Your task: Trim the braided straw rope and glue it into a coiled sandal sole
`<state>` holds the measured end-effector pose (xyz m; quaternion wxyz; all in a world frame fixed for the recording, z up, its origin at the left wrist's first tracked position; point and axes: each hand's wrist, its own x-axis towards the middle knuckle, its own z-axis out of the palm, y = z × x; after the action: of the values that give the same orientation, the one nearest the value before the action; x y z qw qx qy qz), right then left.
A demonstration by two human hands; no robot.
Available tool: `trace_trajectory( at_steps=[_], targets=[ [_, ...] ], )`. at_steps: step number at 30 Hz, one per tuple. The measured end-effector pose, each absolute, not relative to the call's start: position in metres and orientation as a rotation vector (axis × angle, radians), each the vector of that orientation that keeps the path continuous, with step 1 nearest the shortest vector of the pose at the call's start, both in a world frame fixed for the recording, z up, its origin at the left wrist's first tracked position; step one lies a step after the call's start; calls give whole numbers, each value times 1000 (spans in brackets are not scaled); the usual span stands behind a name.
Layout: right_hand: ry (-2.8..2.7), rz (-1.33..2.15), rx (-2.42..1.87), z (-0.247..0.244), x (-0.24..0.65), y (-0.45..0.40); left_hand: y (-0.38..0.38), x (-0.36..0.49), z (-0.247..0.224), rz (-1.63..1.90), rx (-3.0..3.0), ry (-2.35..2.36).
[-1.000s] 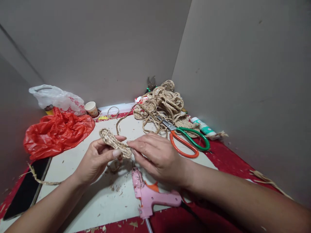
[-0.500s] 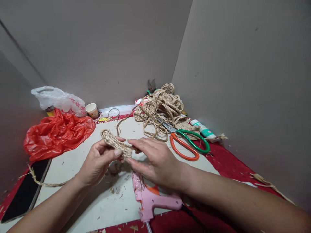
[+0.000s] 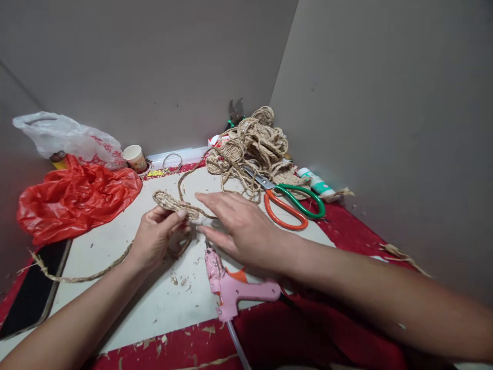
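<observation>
My left hand (image 3: 156, 234) pinches a flat oval piece of coiled straw rope (image 3: 173, 204), its thumb pressed on the near end. My right hand (image 3: 234, 226) is just right of the piece, thumb and fingers apart. A strand of rope (image 3: 206, 212) runs from the piece to behind my right fingers. Below my right hand a pink glue gun (image 3: 242, 290) lies on the white board (image 3: 131, 313). Scissors (image 3: 287, 198) with one green and one orange handle lie beyond my right hand, against a heap of braided rope (image 3: 254, 144).
At the left are a red plastic bag (image 3: 80, 200), a white bag (image 3: 69, 136) and a dark phone (image 3: 34, 288). A paper cup (image 3: 134, 158) and pliers (image 3: 235, 112) stand near the back wall. A white-and-green tube (image 3: 316, 183) lies at the right.
My right hand has come away from the coiled piece, and its fingers have spread. My left hand still holds the piece, now lying flatter. The whole view has shifted slightly.
</observation>
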<state>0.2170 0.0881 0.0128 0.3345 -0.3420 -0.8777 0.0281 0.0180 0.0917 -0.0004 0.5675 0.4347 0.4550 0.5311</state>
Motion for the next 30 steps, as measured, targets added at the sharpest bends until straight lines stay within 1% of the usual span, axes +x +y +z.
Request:
trace_trajectory(
  at_steps=[3, 5, 7, 10, 13, 16, 19, 21, 23, 28, 30],
  targets=[
    [-2404, 119, -996, 22, 234, 74, 101, 14, -7, 1270, 966, 1092],
    [-2634, 317, -1070, 25, 246, 59, 104, 12, -9, 1272, 946, 1090],
    [-2809, 502, -1110, 21, 256, 43, 106, 11, -9, 1282, 948, 1089],
    [-2845, 557, -1125, 5, 260, 25, 104, 11, -8, 1272, 967, 1090],
    [-2736, 564, -1095, -6, 261, 18, 102, 12, -8, 1254, 981, 1093],
    [-2562, 672, -1109, 1, 270, 20, 103, 11, -9, 1236, 993, 1106],
    [-2268, 979, -1146, 18, 281, 27, 105, 9, -11, 1214, 1001, 1108],
    [-1975, 1205, -1063, 23, 285, 32, 105, 8, -10, 1207, 1008, 1104],
    [-1772, 1317, -994, 22, 285, 34, 104, 9, -8, 1210, 1015, 1100],
    [-1607, 1294, -1259, 14, 272, 34, 99, 13, -4, 1223, 1018, 1059],
    [-1637, 1226, -1254, 17, 268, 34, 98, 14, -4, 1210, 1036, 1044]
  ],
)
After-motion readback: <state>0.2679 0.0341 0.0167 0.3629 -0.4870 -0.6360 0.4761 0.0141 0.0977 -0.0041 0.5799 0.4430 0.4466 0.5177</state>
